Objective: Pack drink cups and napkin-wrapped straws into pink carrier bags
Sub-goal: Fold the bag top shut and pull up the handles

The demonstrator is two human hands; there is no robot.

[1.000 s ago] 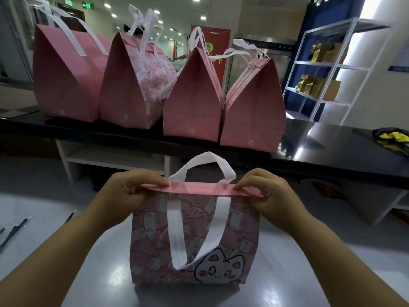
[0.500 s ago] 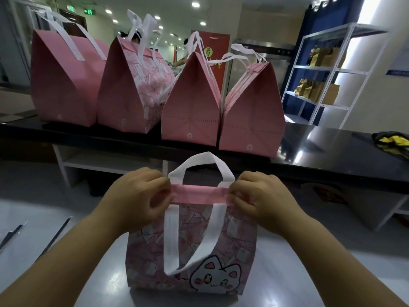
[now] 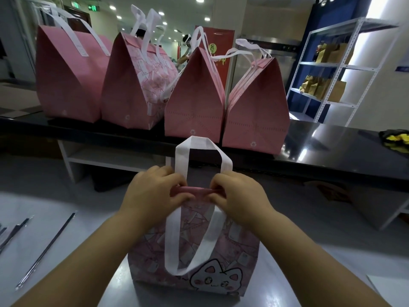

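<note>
Left grip [image 3: 155, 192] and right grip [image 3: 240, 194] both tight on folded bag [image 3: 234, 244] top, 6 o'clock on tabletop [image 3: 84, 207].

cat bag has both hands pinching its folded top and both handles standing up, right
Head view: only the rear handle stands up; the front handle hangs down. The left hand and right hand pinch the folded top of the cat bag.

Pink cat-print bag [image 3: 232, 247] (white handles [image 3: 183, 235])

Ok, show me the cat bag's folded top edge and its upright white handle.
folded top edge [image 3: 199, 191], head view: middle of the pink strip.
upright white handle [image 3: 199, 143], head view: top of the loop.
</note>
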